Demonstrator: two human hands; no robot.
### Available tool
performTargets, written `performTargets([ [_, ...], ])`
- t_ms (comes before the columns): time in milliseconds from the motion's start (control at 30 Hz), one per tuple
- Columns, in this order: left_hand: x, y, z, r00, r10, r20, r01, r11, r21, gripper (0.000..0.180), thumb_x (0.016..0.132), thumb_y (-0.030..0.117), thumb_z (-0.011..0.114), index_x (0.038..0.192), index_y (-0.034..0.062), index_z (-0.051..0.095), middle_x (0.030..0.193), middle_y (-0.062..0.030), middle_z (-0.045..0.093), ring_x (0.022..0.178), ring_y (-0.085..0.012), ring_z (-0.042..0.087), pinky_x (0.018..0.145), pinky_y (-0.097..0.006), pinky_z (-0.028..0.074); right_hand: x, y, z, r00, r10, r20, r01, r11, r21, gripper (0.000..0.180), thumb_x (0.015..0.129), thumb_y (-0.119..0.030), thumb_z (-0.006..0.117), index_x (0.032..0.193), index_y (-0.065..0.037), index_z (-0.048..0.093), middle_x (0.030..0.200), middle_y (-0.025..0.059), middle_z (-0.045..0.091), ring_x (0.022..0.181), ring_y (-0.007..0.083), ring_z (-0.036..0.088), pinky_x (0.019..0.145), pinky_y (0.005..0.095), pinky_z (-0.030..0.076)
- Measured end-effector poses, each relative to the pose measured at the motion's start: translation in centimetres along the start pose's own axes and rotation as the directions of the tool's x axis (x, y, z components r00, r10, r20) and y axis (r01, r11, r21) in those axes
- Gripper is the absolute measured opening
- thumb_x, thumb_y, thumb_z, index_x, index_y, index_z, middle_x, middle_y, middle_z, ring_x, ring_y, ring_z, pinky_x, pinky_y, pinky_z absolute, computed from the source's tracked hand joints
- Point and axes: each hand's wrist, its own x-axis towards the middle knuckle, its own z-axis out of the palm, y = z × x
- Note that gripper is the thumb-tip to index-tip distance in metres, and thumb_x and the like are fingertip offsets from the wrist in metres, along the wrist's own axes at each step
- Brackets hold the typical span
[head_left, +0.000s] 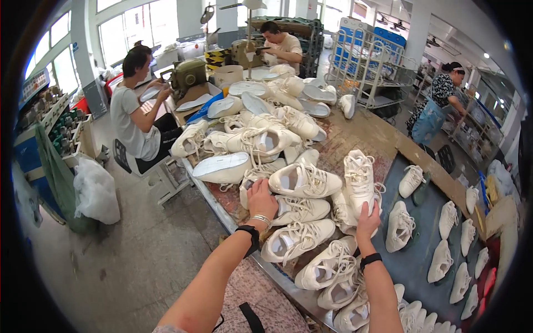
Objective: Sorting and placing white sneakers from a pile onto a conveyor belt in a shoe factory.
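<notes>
My right hand [368, 220] grips a cream-white lace-up sneaker [359, 176] by its heel, toe pointing away from me, above other shoes at the table's right side. My left hand [261, 198] is closed on a cream sneaker [251, 176] at the near edge of the pile; part of that shoe is hidden under the fingers. Beside that hand lie a sneaker with its opening showing [305, 181] and another sneaker [304, 238] on its sole. Several more sneakers stand in a row between my forearms, laces loosely threaded.
A heap of sneakers, some soles-up [223, 166], covers the far part of the table [377, 129]. Sneakers stand on a dark belt [379, 238] at the right. Two people sit beyond the table; a third stands at the right. A wire rack [371, 64] rises behind.
</notes>
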Motion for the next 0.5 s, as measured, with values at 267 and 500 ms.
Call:
performTargets([
  [267,-0.3,-0.7,3.2,0.999,0.020,-0.025,-0.021,0.999,-0.038,0.051,0.069,0.006,0.059,0.119,0.0015,0.054,0.120,-0.0190,0.056,0.117,-0.0343,0.048,0.102,-0.042,0.034,0.3,2.7,0.2,0.982,-0.136,-0.130,0.107,0.971,-0.214,0.055,0.085,-0.036,0.063,0.123,0.003,0.053,0.106,0.0240,0.063,0.099,0.0382,0.061,0.086,0.0402,0.048],
  [500,-0.4,-0.5,1.0,0.999,0.008,-0.047,-0.010,0.999,-0.031,0.049,0.069,0.003,0.055,0.118,0.0005,0.054,0.116,-0.0208,0.057,0.111,-0.0391,0.050,0.096,-0.045,0.038,-0.9,-1.2,0.8,0.998,0.059,0.022,-0.057,0.996,-0.064,0.047,0.082,-0.040,0.065,0.114,-0.007,0.056,0.092,0.0223,0.065,0.088,0.0406,0.062,0.076,0.0465,0.048],
])
